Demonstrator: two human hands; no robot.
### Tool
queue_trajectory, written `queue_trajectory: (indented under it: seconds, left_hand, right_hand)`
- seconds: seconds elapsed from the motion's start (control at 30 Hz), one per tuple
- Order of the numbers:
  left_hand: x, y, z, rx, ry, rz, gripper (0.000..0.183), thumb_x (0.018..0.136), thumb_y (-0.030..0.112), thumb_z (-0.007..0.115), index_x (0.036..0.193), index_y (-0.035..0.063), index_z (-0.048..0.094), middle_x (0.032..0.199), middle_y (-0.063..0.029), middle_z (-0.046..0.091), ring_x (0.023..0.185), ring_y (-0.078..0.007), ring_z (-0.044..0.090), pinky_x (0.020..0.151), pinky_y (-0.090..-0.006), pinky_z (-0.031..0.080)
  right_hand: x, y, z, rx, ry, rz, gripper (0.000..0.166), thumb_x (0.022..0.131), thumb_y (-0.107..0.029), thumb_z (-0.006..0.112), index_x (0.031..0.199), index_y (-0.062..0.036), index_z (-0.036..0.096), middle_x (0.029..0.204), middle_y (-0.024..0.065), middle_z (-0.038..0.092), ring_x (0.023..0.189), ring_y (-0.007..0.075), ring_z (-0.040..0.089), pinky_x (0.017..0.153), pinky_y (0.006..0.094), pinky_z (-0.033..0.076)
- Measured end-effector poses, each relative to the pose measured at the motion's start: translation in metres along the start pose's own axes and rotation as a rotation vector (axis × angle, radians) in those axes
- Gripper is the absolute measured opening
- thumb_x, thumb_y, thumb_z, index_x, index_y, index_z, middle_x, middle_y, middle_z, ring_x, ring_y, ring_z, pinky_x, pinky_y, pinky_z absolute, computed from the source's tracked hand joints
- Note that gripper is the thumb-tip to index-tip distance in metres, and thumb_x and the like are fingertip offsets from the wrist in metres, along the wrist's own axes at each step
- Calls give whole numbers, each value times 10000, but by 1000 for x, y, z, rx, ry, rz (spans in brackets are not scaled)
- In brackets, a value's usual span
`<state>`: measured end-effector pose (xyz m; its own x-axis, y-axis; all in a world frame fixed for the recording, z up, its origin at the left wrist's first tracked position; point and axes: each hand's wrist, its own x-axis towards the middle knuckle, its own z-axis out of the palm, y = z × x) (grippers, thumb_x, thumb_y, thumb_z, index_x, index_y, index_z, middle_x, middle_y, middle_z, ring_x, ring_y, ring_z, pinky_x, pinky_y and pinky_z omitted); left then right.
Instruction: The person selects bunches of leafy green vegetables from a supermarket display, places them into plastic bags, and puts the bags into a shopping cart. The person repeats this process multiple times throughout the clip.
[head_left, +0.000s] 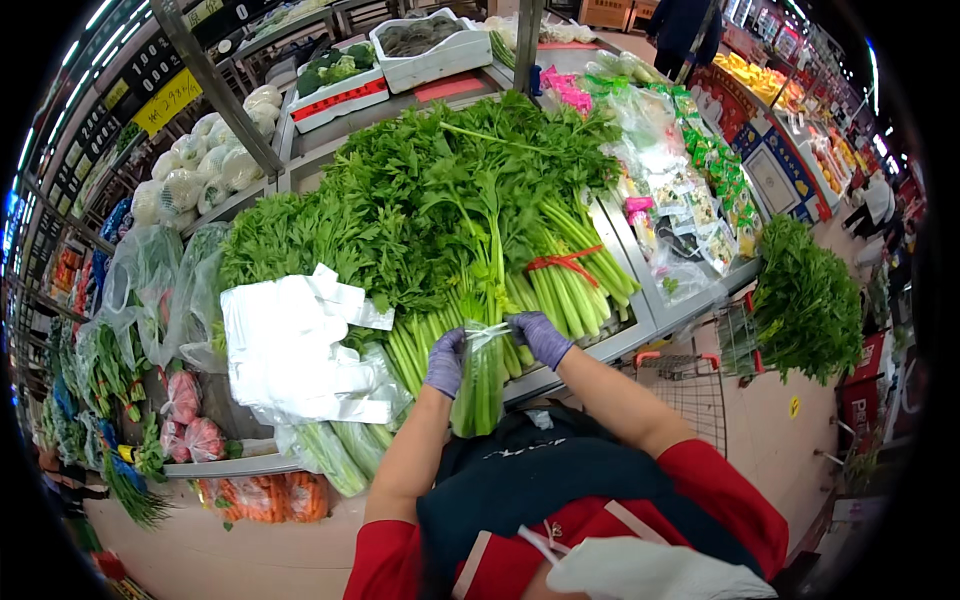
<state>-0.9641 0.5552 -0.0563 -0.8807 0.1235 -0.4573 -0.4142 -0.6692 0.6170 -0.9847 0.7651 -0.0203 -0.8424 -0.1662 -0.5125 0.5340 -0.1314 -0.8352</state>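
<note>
In front of me a bunch of celery (480, 390) has its stalks in a clear plastic bag, gathered round with a white tie (486, 334). My left hand (447, 361), in a purple glove, holds the left side of the bag at the tie. On the right, my gloved right hand (540, 337) has its fingers pinched at the tie's other end. Behind the bunch lies a large heap of leafy celery (390, 195). A red tie (564, 262) binds other stalks to the right. White plastic bags (281, 337) lie left of my hands.
The metal edge of the stand (622, 341) runs close to me. Bagged celery (330, 454) overhangs it at the left. Packaged goods (675, 180) lie to the right, near a wire shopping cart (686, 390) and more leafy greens (806, 300). Foam boxes (431, 67) stand behind.
</note>
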Motion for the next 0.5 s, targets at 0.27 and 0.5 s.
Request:
queue_trajectory:
  seconds: [0.27,0.5]
  left_hand:
    - [-46,8,56,295,-123,190,278,896,329,555,990,72,603,790,-22,573,722,-136,554,662,-272,472]
    - [-9,-3,46,532,19,149,462,931,412,460,1065,-2,615,786,-56,595,656,-118,513,609,-257,452]
  right_hand:
    - [-46,-28,41,55,-103,-173,234,850,-150,606,1032,-7,641,783,51,651,597,100,583,544,228,480]
    - [-42,-29,51,47,-26,-103,210,824,-96,623,997,22,612,751,86,647,578,153,631,460,237,464]
